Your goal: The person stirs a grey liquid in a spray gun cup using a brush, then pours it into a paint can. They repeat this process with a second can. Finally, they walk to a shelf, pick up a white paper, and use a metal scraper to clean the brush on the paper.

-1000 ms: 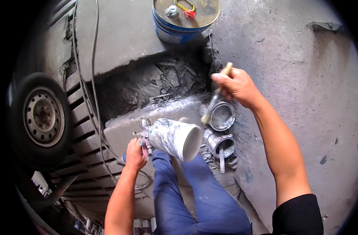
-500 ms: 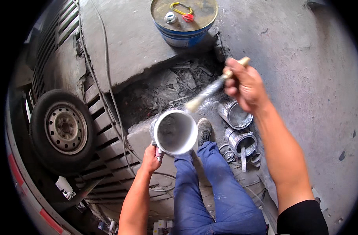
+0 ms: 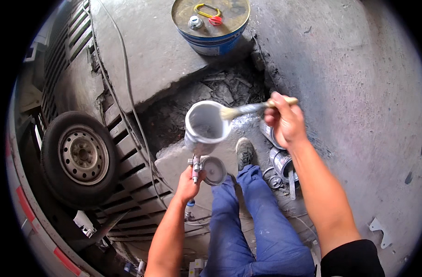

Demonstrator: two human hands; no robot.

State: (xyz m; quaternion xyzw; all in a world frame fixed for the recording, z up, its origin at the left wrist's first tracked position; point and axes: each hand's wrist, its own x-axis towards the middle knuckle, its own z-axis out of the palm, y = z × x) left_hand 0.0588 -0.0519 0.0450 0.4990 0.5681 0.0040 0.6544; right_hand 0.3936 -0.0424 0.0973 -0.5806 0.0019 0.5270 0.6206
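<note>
My left hand [image 3: 188, 182] is closed round the handle of a paint spray gun [image 3: 195, 168]. Its wide grey cup [image 3: 190, 134] faces up and is open at the top, with a grey-smeared inside. Right beside those fingers is a round grey lid [image 3: 214, 171]; whether they hold it I cannot tell. In my right hand [image 3: 287, 121] is a paintbrush [image 3: 248, 110], gripped by its wooden handle and lying nearly level. Its pale bristles are at the cup's right rim.
Two paint-smeared cans [image 3: 280, 162] stand beside my right leg, one with a flat stick [image 3: 292, 184] in it. Ahead are a rubble-filled pit [image 3: 220, 87] and a blue drum [image 3: 215, 44]. A wheel [image 3: 81, 159] lies left, near slatted grating and hoses [image 3: 128, 87].
The cup has tilted and moved slightly up, bringing the gun body and the round lid into sight. My right hand has come down and the brush has swung nearly level at the rim.
</note>
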